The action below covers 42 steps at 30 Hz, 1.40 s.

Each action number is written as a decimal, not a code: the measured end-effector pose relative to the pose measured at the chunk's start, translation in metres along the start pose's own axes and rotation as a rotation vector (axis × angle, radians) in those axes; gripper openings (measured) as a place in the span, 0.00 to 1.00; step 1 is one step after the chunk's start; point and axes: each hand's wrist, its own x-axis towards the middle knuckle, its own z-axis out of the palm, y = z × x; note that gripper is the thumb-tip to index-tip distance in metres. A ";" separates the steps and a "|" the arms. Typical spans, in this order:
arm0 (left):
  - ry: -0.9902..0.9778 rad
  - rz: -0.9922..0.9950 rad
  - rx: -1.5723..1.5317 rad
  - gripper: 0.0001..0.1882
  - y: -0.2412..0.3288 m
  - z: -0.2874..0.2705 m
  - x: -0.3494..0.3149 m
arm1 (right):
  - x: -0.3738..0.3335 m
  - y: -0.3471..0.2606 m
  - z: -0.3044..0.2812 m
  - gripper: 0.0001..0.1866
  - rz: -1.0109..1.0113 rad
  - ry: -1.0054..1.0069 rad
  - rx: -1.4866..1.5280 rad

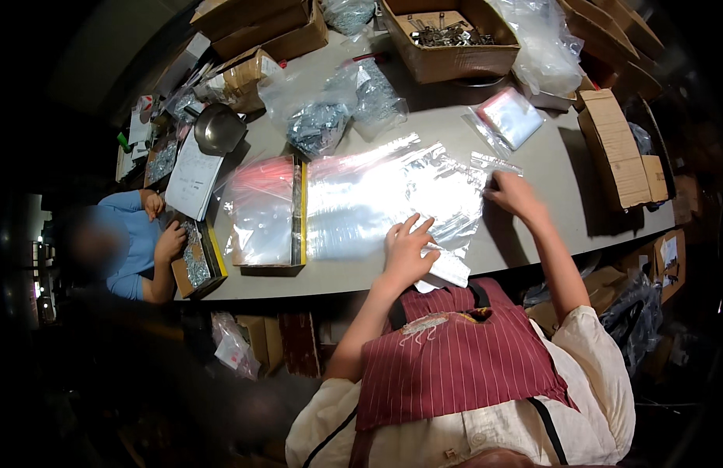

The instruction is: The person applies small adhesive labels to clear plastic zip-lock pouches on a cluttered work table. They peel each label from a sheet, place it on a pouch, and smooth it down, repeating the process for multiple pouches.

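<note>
Clear plastic zip bags [361, 207] lie spread in an overlapping layer on the table before me, shining under the light. My left hand [409, 253] rests on their near edge with its fingers spread. Beside its thumb is a small white folded piece [449, 269], paper or plastic, at the table's edge. Toward the right, my right hand [514, 193] has its fingers bent together at the top edge of a zip bag [494, 165]; the fingertips are partly hidden. Left of the spread, an open carton [303, 210] holds a stack of red-topped clear bags [260, 210].
Bags of metal parts [318, 129], a metal scoop pan [219, 129] and a carton of metal parts [451, 62] stand across the far side. More clear bags [511, 117] lie at right, near a cardboard box [615, 148]. A person in blue [135, 226] works at left.
</note>
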 end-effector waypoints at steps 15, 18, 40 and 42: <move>0.243 -0.182 -0.297 0.23 -0.016 -0.025 -0.008 | 0.001 -0.019 0.005 0.12 -0.187 0.041 -0.073; 0.301 -0.267 -0.372 0.20 -0.007 -0.028 -0.006 | 0.019 -0.055 0.000 0.11 -0.403 -0.002 0.353; 0.227 -0.527 -0.596 0.15 0.007 -0.022 0.012 | -0.026 -0.092 -0.003 0.09 -0.719 0.132 0.400; 0.209 -0.535 -0.554 0.15 0.018 -0.024 0.015 | -0.029 -0.096 0.002 0.08 -0.754 0.184 0.284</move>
